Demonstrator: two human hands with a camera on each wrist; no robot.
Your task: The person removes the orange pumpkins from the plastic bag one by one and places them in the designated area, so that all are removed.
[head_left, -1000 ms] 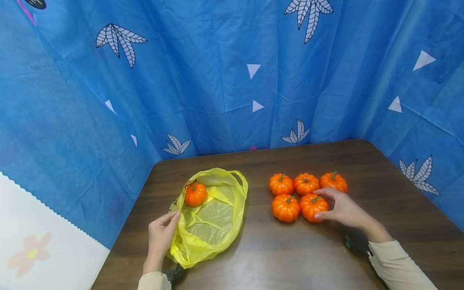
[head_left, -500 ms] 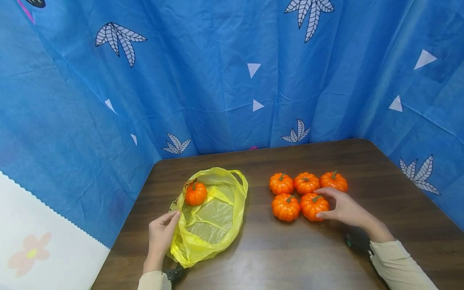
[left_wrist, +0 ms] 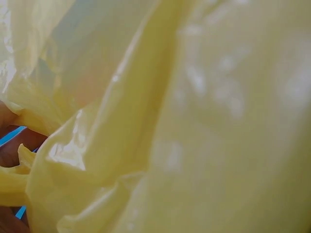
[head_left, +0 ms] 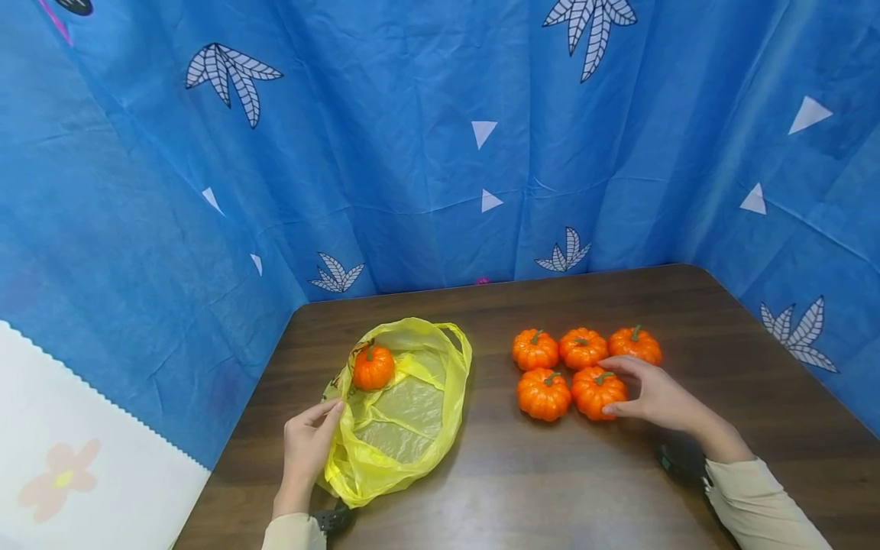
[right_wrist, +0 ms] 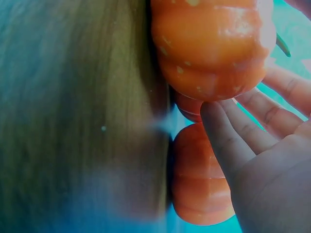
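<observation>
My left hand pinches the left rim of a yellow plastic bag that lies open on the table. Inside the bag sits one small orange pumpkin with a green stem. Creased yellow plastic fills the left wrist view, with parts of the fingers at its left edge. On the right, my right hand holds the front right pumpkin between thumb and fingers. It appears to rest on the table. In the right wrist view the fingers touch this pumpkin's side.
Another pumpkin stands just left of the held one. A row of three more, with one in the middle, is close behind. The dark wooden table backs onto a blue patterned curtain. White cloth hangs at left.
Almost nothing differs. The whole head view has shifted by a few pixels, while both hands, the bag and the pumpkins keep their places.
</observation>
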